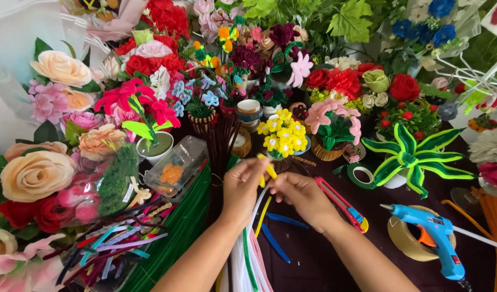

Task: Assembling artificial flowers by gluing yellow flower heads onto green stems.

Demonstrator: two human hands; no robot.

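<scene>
Two hands meet at the near centre of the dark table [313, 259]. Left hand [242, 186] pinches a yellow pipe cleaner [269, 168] near its upper end, fingers curled tight round it. Right hand [301, 194] pinches the same stem just beside, thumb and forefinger closed on it. The stem's top end sticks up between my fingertips; a lower length shows below my hands, running down toward me.

Under my wrists lie loose pipe cleaners: white, green and pink ones [248, 259] to the near left, blue ones [275, 238] on the cloth between my forearms.

Just right of my right hand lies a red box cutter [340, 203]. Further right, near edge: a blue glue gun [435, 238] resting over a roll of brown tape [402, 238].

Just beyond my hands stands a small pot of yellow pipe-cleaner flowers [282, 138], with a roll of green floral tape [361, 176] to its right. A striped green pipe-cleaner plant [413, 157] sits far right. Left of my hands: a clear plastic box [175, 168], a bundle of dark brown stems [221, 146], and a heap of mixed-colour pipe cleaners [113, 243]. Artificial roses [37, 173] crowd the left side.
</scene>
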